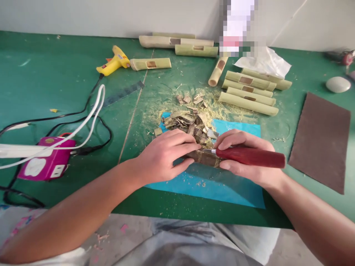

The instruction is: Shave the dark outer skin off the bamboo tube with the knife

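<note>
My left hand (170,155) is closed around the left part of a dark brown bamboo piece (206,159), which lies across a blue sheet (233,195). In my right hand (244,147) is a carving tool (252,157) with a thick red handle; its metal blade points left and meets the top of the bamboo near my left fingertips. The right thumb rests by the bamboo's right end. Just behind both hands sits a heap of bamboo chips and shavings (188,120). The blade's very tip is hard to make out among the shavings.
Cut bamboo tubes (248,103) with rectangular openings lie at the back and right. A yellow glue gun (113,62) stands back left, its cable running to a magenta power adapter (46,159). A brown sheet (321,144) and a pale rounded object (337,84) are on the right.
</note>
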{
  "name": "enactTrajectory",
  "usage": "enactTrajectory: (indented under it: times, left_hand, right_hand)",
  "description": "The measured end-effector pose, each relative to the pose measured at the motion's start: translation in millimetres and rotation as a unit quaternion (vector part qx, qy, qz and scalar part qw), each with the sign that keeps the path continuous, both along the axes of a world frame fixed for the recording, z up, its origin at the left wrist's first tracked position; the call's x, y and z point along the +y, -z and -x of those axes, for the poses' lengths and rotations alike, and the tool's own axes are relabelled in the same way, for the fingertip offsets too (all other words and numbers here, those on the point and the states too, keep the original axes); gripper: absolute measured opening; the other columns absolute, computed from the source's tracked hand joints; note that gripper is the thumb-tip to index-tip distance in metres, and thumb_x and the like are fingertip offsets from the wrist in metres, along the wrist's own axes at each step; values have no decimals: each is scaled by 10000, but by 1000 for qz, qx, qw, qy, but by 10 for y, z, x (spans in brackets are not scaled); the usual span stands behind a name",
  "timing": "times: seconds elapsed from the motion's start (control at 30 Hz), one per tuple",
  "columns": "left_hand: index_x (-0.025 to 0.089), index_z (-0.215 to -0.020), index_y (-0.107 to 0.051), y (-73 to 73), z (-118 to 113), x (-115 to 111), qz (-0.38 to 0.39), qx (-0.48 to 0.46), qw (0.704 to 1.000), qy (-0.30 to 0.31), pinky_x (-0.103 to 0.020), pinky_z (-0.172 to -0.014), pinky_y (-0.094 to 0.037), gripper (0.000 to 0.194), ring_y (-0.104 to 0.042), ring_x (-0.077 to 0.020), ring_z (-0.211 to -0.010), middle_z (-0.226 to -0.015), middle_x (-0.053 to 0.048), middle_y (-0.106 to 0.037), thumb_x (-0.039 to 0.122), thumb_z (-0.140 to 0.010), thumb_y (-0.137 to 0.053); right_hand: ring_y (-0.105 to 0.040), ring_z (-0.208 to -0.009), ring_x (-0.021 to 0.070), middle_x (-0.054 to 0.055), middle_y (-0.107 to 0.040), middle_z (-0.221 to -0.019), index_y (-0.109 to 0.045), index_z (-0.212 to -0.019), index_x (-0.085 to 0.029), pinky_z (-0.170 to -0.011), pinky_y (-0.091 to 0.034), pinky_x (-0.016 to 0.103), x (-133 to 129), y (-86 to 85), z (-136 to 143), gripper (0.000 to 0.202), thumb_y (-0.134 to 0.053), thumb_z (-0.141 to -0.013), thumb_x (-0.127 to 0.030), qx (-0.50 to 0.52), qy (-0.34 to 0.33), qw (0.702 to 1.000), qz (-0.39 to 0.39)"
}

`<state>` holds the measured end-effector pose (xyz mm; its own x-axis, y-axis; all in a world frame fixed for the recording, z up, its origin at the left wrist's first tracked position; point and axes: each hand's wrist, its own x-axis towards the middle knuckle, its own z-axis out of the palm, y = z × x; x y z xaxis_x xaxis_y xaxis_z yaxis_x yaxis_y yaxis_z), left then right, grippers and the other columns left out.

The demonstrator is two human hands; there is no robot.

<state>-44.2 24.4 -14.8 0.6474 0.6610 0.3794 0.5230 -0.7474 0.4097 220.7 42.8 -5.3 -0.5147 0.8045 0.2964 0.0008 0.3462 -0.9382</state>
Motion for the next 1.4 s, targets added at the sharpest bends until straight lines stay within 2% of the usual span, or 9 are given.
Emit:
enactTrajectory:
  times: [0.27, 0.4, 0.57, 0.67, 0.9, 1.4]
  left_hand:
    - [141, -1144, -688, 68, 52, 4, -2, -45, 999, 9, -375, -863, -586, 196, -705, -229, -961, -1072, -110, -753, 178, -951, -688]
    - [160, -1169, -685, 72, 72, -2, 9, -42, 999, 11, -376, -888, -579, 205, -706, -228, -983, -1097, -108, -752, 190, -967, -671]
    - [163, -1176, -678, 47, 77, 1, 18, -32, 999, 15, -375, -883, -580, 199, -702, -228, -985, -1098, -105, -754, 190, -980, -653]
    - [154, -1174, -685, 47, 86, -1, 25, -33, 999, 13, -376, -897, -575, 203, -702, -229, -998, -1108, -113, -751, 187, -976, -659]
    - [142, -1169, -680, 29, 80, -11, 20, -26, 999, 16, -372, -892, -575, 199, -698, -226, -994, -1106, -113, -745, 183, -975, -663]
    - [183, -1180, -682, 34, 88, -7, 22, -27, 999, 8, -367, -895, -587, 206, -709, -218, -1002, -1103, -101, -755, 202, -976, -664]
  right_hand:
    - [-745, -919, 154, 14, -780, -964, -737, -966, -241, -909, -606, 285, -13, -80, 54, 175, -797, -827, -151, -59, 11, 998, -11]
    - [-756, -888, 162, 11, -787, -936, -727, -959, -249, -872, -625, 290, -15, -106, 72, 179, -770, -825, -137, -78, 5, 996, -48]
    - [-748, -807, 163, -7, -760, -861, -703, -889, -261, -794, -630, 294, -42, -90, 66, 224, -717, -766, -74, -95, 43, 991, -81]
    - [-746, -796, 171, 0, -761, -860, -711, -901, -271, -773, -633, 302, -55, -88, 58, 227, -711, -777, -81, -82, 58, 991, -88]
    - [-769, -875, 162, 12, -797, -936, -741, -981, -253, -858, -639, 270, -34, -95, 70, 207, -772, -818, -129, -86, 16, 992, -92]
    - [-774, -847, 173, 11, -807, -925, -756, -966, -264, -840, -657, 290, -35, -100, 75, 194, -772, -823, -134, -79, 14, 994, -80]
